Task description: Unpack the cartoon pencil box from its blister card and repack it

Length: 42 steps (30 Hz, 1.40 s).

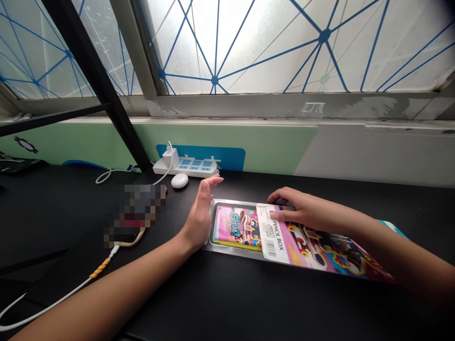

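- Head view: a white power strip [195, 166] lies on the black table [220, 303], a white charger [170, 158] standing in its left end.
- The pencil box [236, 226] sits in a shiny tray [234, 250], nearer the wearer than the strip and to its right, partly inside a printed sleeve [309, 246].
- The hands are apart: the left hand [199, 215], just in front of the strip's right end, is unclenched against the tray's left end.
- The right hand [289, 204], farther right of the strip, pinches the sleeve's far edge, thumb on top.
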Tool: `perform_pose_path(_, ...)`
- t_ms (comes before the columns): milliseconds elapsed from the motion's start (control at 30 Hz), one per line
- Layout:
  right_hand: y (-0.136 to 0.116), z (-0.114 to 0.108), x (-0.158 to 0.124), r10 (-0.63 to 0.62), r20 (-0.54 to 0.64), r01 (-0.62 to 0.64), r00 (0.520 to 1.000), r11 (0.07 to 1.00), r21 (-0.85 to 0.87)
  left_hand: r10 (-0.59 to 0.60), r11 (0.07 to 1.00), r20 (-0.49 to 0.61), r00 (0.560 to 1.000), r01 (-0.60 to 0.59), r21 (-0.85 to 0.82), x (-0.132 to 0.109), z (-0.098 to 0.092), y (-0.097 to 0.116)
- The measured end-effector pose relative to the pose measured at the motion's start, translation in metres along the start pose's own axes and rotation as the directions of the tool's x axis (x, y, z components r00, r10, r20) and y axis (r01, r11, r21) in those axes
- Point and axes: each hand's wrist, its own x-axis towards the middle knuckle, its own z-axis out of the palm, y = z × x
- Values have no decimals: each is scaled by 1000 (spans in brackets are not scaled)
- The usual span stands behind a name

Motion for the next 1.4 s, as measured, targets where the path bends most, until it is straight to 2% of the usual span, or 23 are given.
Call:
perform_pose_path(167, -57, 12, 25, -69, -2, 68, 998, 985, -156, -4, 1000, -19, 1000, 4, 18, 1, -1, -3)
perform_pose_path(267, -85, 24, 42, -111, -8, 108, 994, 978, -180, -13, 1000, -12, 1000, 13, 3, 1, -1, -3)
perform_pose_path(367, -99, 38, 56, -134, -25, 127, 991, 974, -188, -66, 997, -7, 998, 66, -33, 2, -3, -2)
perform_pose_path(467, -101, 44, 57, -147, -69, 131, 987, 972, -196, -140, 989, -46, 989, 137, -58, 5, -6, -1)
perform_pose_path(600, -84, 29, 32, -153, -145, 125, 978, 975, -185, -223, 974, -96, 970, 217, -70, 7, -8, 2)
perform_pose_path(667, -59, 15, 10, -121, -199, 88, 973, 982, -166, -249, 965, -103, 963, 238, -113, 7, -8, 3)
perform_pose_path(733, -20, 3, -13, -25, -266, -5, 964, 994, -109, -251, 961, -104, 963, 235, -144, 8, -8, 5)
perform_pose_path(800, 25, -1, -34, 75, -358, -73, 931, 997, 19, -229, 966, -103, 968, 213, -149, 9, -8, 7)
perform_pose_path(867, 63, 4, -48, 180, -418, -81, 890, 966, 244, -205, 970, -96, 974, 189, -154, 10, -6, 9)
perform_pose_path(933, 83, 18, -55, 310, -458, -23, 833, 846, 532, -197, 968, -91, 976, 179, -175, 10, -3, 10)
perform_pose_path(967, 85, 26, -57, 367, -516, 50, 774, 777, 628, -195, 967, -89, 977, 177, -182, 9, -1, 11)
perform_pose_path(1033, 77, 41, -58, 343, -542, 181, 767, 695, 696, -172, 973, -92, 981, 154, -170, 9, 1, 12)
perform_pose_path(1067, 70, 47, -58, 298, -514, 192, 805, 688, 700, -157, 977, -101, 982, 140, -160, 8, 2, 13)
perform_pose_path(1133, 57, 53, -58, 257, -482, 217, 838, 654, 724, -153, 979, -127, 980, 132, -158, 8, 2, 14)
perform_pose_path(1233, 50, 51, -61, 306, -435, 200, 847, 574, 794, -236, 963, -167, 957, 207, -175, 10, 1, 13)
perform_pose_path(1333, 52, 43, -64, 409, -343, 70, 846, 551, 831, -303, 951, -171, 938, 287, -112, 11, 0, 11)
perform_pose_path(1400, 54, 38, -64, 437, -279, -13, 855, 557, 831, -357, 932, -120, 926, 345, -110, 12, -1, 10)
